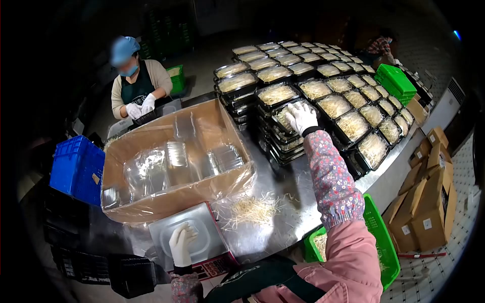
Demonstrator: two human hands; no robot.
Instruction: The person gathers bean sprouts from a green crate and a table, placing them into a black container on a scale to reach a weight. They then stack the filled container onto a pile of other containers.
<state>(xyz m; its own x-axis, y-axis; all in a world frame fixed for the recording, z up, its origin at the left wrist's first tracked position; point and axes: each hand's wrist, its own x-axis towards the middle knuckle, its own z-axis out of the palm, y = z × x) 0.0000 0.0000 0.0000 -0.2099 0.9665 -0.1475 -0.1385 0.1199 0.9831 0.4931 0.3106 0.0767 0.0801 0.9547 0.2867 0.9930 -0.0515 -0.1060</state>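
My right hand (301, 117), in a white glove, reaches far forward with its fingers spread over a black tray of bean sprouts (283, 120) on top of a stack. The palm covers part of that tray. Low in the view, my left hand (183, 242), also gloved, is over the scale (160, 228), its fingers extended and nothing in them. On the scale's plate shows a clear, rounded rectangular outline like a plastic lid (206, 236). Loose bean sprouts (252, 209) lie in a heap on the metal table (288, 222) right of the scale.
A cardboard box (177, 189) of clear plastic lids stands left; rows of stacked filled trays (336, 107) extend right. A co-worker (139, 83) handles a black tray across the table. Beside me are a green basket (376, 227), blue crate (76, 169) and cartons (429, 202).
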